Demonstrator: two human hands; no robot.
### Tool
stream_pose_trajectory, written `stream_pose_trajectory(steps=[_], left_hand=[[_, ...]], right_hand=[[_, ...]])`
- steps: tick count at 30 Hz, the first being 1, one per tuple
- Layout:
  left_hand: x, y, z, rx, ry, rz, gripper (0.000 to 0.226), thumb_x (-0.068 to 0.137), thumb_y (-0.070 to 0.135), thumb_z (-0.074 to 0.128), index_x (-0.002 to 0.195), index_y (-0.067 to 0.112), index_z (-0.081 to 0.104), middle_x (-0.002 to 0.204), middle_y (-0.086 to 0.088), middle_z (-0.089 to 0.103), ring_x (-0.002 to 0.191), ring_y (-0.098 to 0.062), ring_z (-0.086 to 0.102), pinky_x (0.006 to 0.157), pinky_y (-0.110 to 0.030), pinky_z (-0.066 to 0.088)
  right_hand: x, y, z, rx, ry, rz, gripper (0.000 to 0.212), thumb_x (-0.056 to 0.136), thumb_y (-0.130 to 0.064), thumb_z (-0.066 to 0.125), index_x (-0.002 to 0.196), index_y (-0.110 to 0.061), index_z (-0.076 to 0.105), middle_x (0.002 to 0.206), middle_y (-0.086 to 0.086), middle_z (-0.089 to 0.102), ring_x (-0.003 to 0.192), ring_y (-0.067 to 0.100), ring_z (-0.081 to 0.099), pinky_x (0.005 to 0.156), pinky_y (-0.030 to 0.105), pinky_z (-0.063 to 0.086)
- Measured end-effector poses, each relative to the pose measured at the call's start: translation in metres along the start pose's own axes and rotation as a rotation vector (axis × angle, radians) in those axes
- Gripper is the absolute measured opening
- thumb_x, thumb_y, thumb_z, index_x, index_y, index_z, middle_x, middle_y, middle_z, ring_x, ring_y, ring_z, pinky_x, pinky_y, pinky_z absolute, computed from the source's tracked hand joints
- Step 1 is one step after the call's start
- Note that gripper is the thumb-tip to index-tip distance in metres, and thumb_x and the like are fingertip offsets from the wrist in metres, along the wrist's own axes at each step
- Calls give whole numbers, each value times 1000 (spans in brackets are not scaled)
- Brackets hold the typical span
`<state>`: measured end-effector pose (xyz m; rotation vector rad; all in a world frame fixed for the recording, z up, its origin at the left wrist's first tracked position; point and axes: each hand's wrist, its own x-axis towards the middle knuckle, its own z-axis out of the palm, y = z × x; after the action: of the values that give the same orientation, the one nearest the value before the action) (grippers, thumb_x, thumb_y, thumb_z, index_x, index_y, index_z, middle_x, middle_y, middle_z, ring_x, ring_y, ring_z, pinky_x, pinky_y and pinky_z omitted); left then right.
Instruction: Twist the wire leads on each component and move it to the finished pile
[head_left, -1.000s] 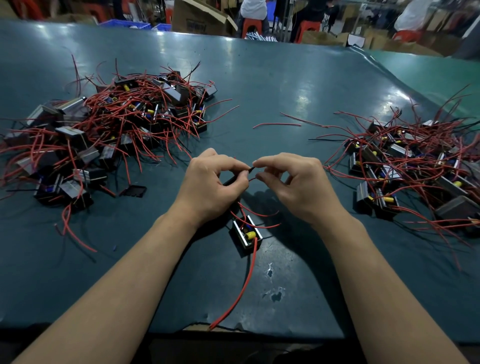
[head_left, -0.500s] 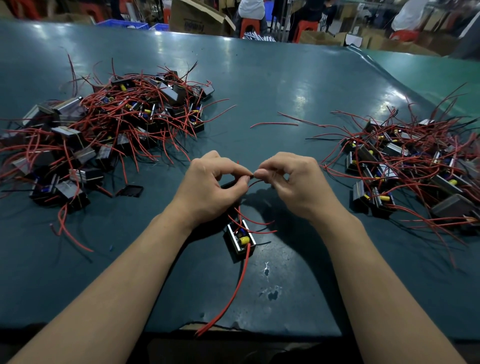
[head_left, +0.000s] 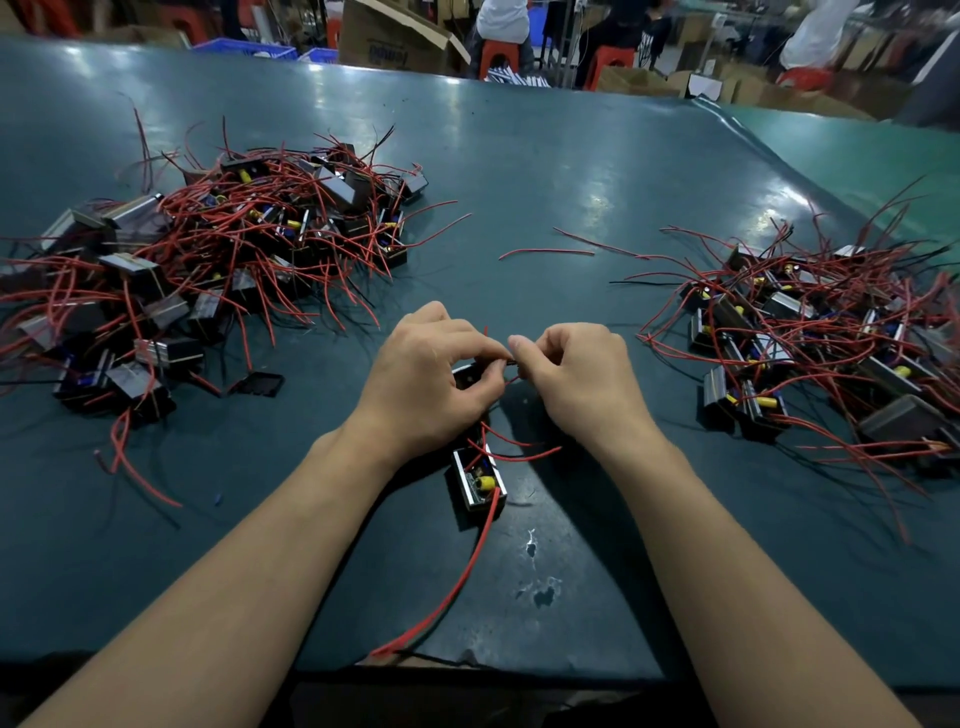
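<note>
Thin red wire leads (head_left: 506, 364) are pinched between the left hand (head_left: 426, 384) and right hand (head_left: 576, 379) at mid-table, just above a small black boxed component (head_left: 477, 480) — tangled piles (head_left: 223, 260) flank bare teal tabletop (head_left: 519, 171).

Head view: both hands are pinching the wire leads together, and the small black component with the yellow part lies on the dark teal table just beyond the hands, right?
Not quite. In the head view the small black component with the yellow part lies nearer the person than the hands, between the forearms, not beyond them. The rest holds: left hand and right hand pinch the thin wire leads over the dark teal table.
</note>
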<state>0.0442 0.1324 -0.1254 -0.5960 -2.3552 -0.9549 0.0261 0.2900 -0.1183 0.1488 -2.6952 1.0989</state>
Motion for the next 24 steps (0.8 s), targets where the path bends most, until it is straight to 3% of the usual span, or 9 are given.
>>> stream_pose_trajectory(steps=[4, 7, 11, 14, 17, 19, 22, 24], left_hand=[[0, 0, 2, 34, 7, 0, 8, 79, 9, 71, 83, 11, 78, 72, 0, 70, 68, -23, 44, 68, -33, 42], [0, 0, 1, 28, -2, -7, 8, 80, 9, 71, 83, 12, 78, 72, 2, 69, 68, -23, 46, 67, -33, 42], [1, -7, 1, -87, 7, -207, 14, 84, 16, 72, 95, 23, 77, 74, 11, 64, 65, -6, 50, 67, -20, 41], [2, -11, 0, -243, -42, -329, 34, 88, 17, 70, 121, 24, 67, 88, 6, 73, 62, -8, 59, 69, -26, 48], [2, -14, -1, -329, -68, -383, 58, 89, 9, 65, 141, 21, 44, 91, 11, 76, 47, -11, 47, 56, -18, 43], [2, -14, -3, -342, -69, -397, 46, 87, 7, 66, 129, 22, 52, 91, 10, 76, 50, -3, 52, 57, -14, 44], [2, -10, -4, -345, -25, -405, 17, 85, 11, 72, 98, 23, 72, 88, 10, 75, 79, 1, 69, 77, -29, 57], [2, -11, -5, -251, 31, -380, 15, 83, 15, 75, 89, 28, 75, 86, 13, 73, 81, -3, 67, 75, -31, 55]], right_hand=[[-2, -4, 5, -106, 64, -16, 45, 90, -36, 62, 53, -18, 45, 55, 0, 49, 65, 28, 52, 62, 31, 30], [-3, -5, 8, -113, 99, -42, 42, 91, -34, 61, 56, -14, 48, 57, 3, 51, 66, 31, 53, 62, 34, 32], [0, -2, -3, 260, -64, 6, 37, 90, -41, 65, 69, -11, 65, 60, 3, 63, 57, 18, 61, 58, 30, 46], [-1, 1, -10, 509, -247, 90, 14, 87, -18, 71, 79, -9, 67, 67, 6, 65, 56, 15, 62, 47, 28, 47], [-1, 0, -8, 624, -219, 172, 12, 87, -2, 68, 76, -5, 65, 58, 4, 62, 49, 11, 55, 43, 23, 47], [0, -1, -7, 701, -179, 240, 12, 85, 0, 70, 75, -3, 65, 59, 6, 63, 47, 11, 58, 44, 21, 49], [0, -2, -6, 758, -129, 297, 12, 82, -4, 75, 76, 2, 65, 59, 9, 64, 46, 13, 60, 45, 22, 50], [0, 0, -3, 696, -86, 265, 13, 82, -7, 76, 74, -2, 66, 62, 9, 66, 50, 16, 62, 47, 25, 52]])
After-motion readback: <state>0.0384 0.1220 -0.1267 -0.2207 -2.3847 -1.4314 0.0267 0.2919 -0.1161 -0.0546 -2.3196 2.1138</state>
